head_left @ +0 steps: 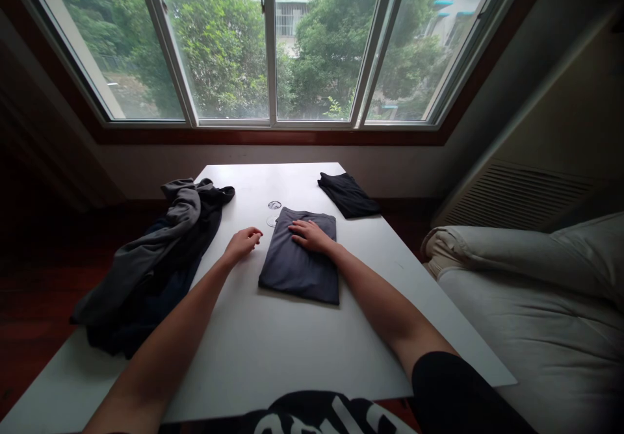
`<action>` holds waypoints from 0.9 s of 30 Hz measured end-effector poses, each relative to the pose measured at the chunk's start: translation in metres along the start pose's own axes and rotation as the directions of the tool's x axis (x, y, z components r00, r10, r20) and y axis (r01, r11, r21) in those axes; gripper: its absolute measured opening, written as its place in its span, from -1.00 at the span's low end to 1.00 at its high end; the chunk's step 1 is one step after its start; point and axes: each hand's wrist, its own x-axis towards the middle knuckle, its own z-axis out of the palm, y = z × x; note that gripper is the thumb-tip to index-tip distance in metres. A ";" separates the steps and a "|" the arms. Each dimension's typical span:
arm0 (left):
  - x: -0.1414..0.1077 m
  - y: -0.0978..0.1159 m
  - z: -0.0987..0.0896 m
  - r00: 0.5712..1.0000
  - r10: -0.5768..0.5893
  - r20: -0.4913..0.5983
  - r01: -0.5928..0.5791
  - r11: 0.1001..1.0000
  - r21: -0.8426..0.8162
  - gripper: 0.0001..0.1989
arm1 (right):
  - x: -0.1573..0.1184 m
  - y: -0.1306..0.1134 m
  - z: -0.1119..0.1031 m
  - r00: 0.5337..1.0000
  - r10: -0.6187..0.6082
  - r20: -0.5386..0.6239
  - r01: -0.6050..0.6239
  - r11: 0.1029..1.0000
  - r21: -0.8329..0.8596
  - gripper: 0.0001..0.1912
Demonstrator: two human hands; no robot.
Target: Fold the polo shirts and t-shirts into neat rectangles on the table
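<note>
A dark grey garment (299, 268), folded into a neat rectangle, lies flat in the middle of the white table (273, 349). My right hand (311, 234) rests palm down on its upper part with fingers stretched out. Just left of the garment is my left hand (244, 244), apart from it, its fingers loosely bent and nothing in them. Whether this is a shirt or trousers cannot be told from its folded shape.
A loose heap of grey and dark clothes (160, 258) hangs over the table's left edge. A folded black garment (348, 195) lies at the back right. Small round markings (273, 205) show on the tabletop. A pale sofa (526, 297) stands on the right, a window (273, 122) ahead.
</note>
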 end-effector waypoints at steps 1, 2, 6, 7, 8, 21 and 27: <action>-0.001 -0.001 0.002 0.998 -0.011 0.055 0.012 1.000 -0.011 -0.60 | 0.000 0.000 0.000 1.000 0.013 0.012 -0.013 1.000 0.008 -0.51; -0.003 0.000 0.005 0.994 -0.018 0.105 0.020 1.000 -0.023 -0.58 | 0.000 0.001 0.001 0.999 0.028 0.021 -0.028 1.000 0.013 -0.51; -0.006 0.006 0.013 0.971 0.007 0.240 0.014 0.996 -0.088 -0.49 | 0.002 0.008 -0.001 0.997 0.073 0.034 -0.074 0.997 0.023 -0.50; -0.007 0.008 0.013 0.962 0.016 0.274 0.014 0.994 -0.108 -0.46 | 0.002 0.010 -0.001 0.996 0.081 0.032 -0.082 0.996 0.022 -0.50; -0.008 0.010 0.012 0.948 0.024 0.317 0.016 0.992 -0.124 -0.43 | 0.003 0.013 -0.002 0.995 0.091 0.028 -0.091 0.996 0.019 -0.51; -0.019 0.028 -0.007 0.819 0.056 0.571 0.109 0.962 -0.251 -0.28 | 0.005 0.029 -0.001 0.986 0.168 0.000 -0.168 0.985 0.030 -0.53; -0.024 0.033 -0.016 0.675 0.091 0.732 0.123 0.965 -0.233 -0.35 | 0.004 0.028 -0.001 0.987 0.163 -0.006 -0.163 0.986 0.026 -0.53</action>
